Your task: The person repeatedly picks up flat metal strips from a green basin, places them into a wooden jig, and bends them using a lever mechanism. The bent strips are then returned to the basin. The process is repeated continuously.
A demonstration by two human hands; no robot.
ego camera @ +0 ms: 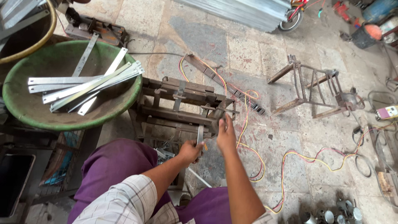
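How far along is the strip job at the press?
Done or waiting: I cannot tell which the strips in the green bowl are. In hand: left hand holds one strip at the rusty press; right hand is at its handle. Left: not visible.

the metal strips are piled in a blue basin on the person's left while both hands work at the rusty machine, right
Not quite: the basin is green, not blue, as the head view shows. The rest stands: the metal strips lie in it on the person's left, while the left hand and the right hand are both at the rusty machine.
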